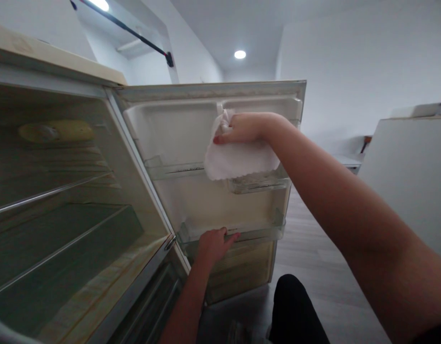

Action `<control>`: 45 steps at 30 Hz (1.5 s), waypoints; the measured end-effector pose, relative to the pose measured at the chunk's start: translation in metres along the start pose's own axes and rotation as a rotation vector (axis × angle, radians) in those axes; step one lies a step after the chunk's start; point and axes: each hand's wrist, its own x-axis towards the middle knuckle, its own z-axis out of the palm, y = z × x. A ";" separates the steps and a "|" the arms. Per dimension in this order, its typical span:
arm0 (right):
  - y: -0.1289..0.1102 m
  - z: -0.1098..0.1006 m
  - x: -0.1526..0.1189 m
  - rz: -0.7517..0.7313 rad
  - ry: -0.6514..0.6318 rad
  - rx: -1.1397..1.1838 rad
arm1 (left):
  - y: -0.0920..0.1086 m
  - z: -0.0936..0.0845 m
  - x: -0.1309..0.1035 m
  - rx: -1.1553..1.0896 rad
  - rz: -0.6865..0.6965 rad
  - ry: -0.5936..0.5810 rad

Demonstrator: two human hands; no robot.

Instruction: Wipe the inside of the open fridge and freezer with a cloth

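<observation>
- The right hand [247,128] has its grip closed on a white cloth [238,160], bunched between thumb and fingers at the top and hanging loosely below, with a scalloped lower edge.
- The cloth is in front of the upper inner side of the open refrigerator door [177,131]; whether it touches the panel cannot be told.
- Just below the cloth is a small clear bin [256,188], partly covered by it; to the left runs a clear door shelf [161,171].
- The left hand [214,244] is lower down, at the lower door bin [263,234], thumb and forefinger apart; whether its grip closes on the rim cannot be told.
- Left of the door, the refrigerator compartment [134,177] shows shelves with pale front edges and a yellowish lamp cover [71,130].
- A black-clad knee [292,306] rises near the bottom, before a grey wood-look floor [314,234].
</observation>
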 end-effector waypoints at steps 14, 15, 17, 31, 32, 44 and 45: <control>0.067 -0.012 -0.055 0.267 -0.111 0.006 | 0.003 0.002 -0.003 0.037 -0.033 0.021; 0.064 -0.011 -0.055 0.253 -0.108 -0.012 | 0.003 0.002 -0.003 0.040 -0.038 0.021; 0.056 -0.009 -0.053 0.202 -0.085 -0.065 | 0.003 0.003 -0.004 0.048 -0.038 0.021; -0.028 0.017 -0.022 0.182 0.226 -0.123 | 0.008 0.005 0.000 0.048 -0.060 0.029; -0.032 0.018 -0.023 0.191 0.241 -0.130 | 0.008 0.006 0.000 0.047 -0.061 0.033; 0.020 0.016 -0.088 0.096 0.324 -0.339 | 0.000 0.003 -0.006 0.059 -0.056 0.010; 0.031 0.015 -0.096 0.108 0.322 -0.353 | 0.000 0.003 -0.006 0.058 -0.051 0.015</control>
